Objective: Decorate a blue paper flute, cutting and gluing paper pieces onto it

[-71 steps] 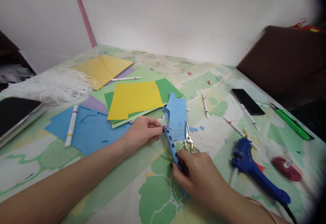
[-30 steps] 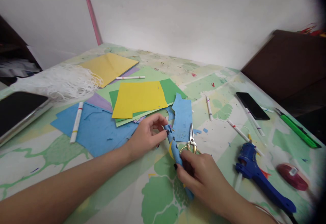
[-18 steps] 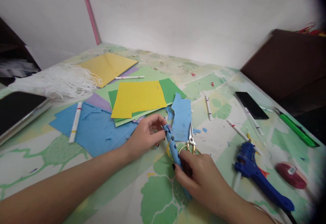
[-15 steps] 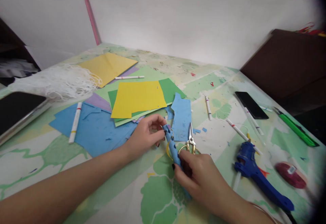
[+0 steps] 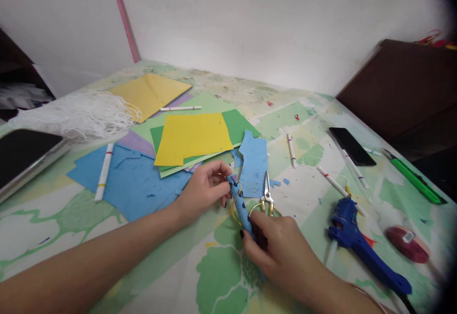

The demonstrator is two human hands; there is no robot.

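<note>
A rolled blue paper tube [image 5: 241, 207] with dark heart-shaped holes lies tilted over the table between both hands. My left hand [image 5: 203, 191] pinches its upper end with thumb and fingers. Lower down, my right hand [image 5: 278, 247] grips the tube's other end. A yellow strip curls around the roll. Small scissors [image 5: 266, 193] with gold handles lie shut on the table just right of the tube, beside a blue paper scrap [image 5: 254, 163].
Blue [image 5: 132, 185], yellow [image 5: 193, 135] and green [image 5: 238, 122] paper sheets lie ahead. A blue glue gun [image 5: 360, 247], white markers [image 5: 104, 171], a black phone [image 5: 351, 146], a green cutter [image 5: 416, 179], red tape [image 5: 407, 245], white string [image 5: 82, 114] and a tablet [image 5: 21, 154] surround them.
Both hands stay on the blue tube. My left fingers have shifted slightly on its upper end; the view has drifted a little.
</note>
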